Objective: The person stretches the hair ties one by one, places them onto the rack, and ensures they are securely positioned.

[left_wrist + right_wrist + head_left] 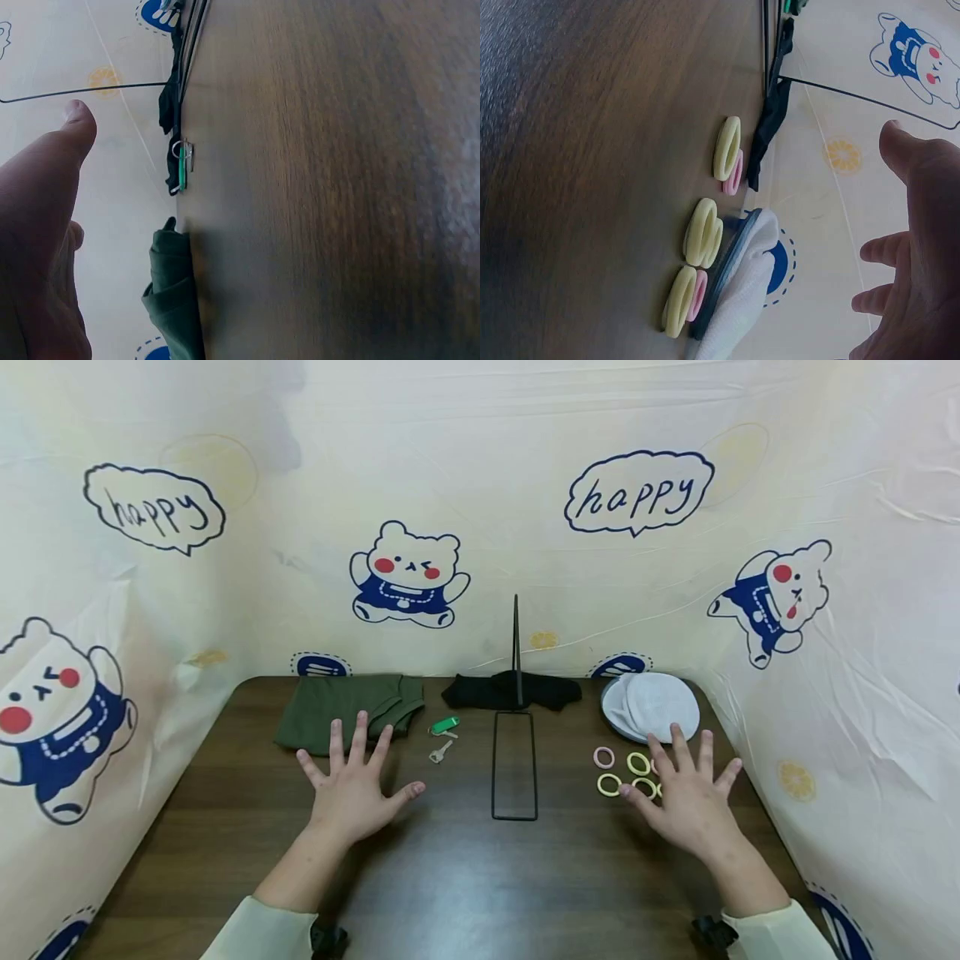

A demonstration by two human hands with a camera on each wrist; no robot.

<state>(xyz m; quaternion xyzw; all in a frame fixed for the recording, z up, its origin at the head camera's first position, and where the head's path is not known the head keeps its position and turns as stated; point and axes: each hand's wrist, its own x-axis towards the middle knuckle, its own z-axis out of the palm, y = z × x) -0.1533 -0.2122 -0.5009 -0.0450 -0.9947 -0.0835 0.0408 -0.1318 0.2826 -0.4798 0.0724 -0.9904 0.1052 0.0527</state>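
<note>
My left hand (351, 802) is held over the table with its fingers spread, holding nothing. Just beyond its fingertips lies a folded dark green cloth (330, 702). A key (438, 753) with a green tag (446, 725) is to the right of that cloth. Likewise spread and holding nothing, my right hand (692, 806) overlaps several pink and yellow rings (699, 232) in the head view. Behind the rings, a white cloth (663, 706) lies on a blue plate (617, 728). In both wrist views the hands are off the tabletop.
A thin black wire frame (514, 818) stands mid-table, one part flat and the other upright (516, 643). Black cloth (472, 692) lies at the table's back edge by the upright part. A printed curtain (495, 468) hangs behind and along both sides of the brown table (450, 893).
</note>
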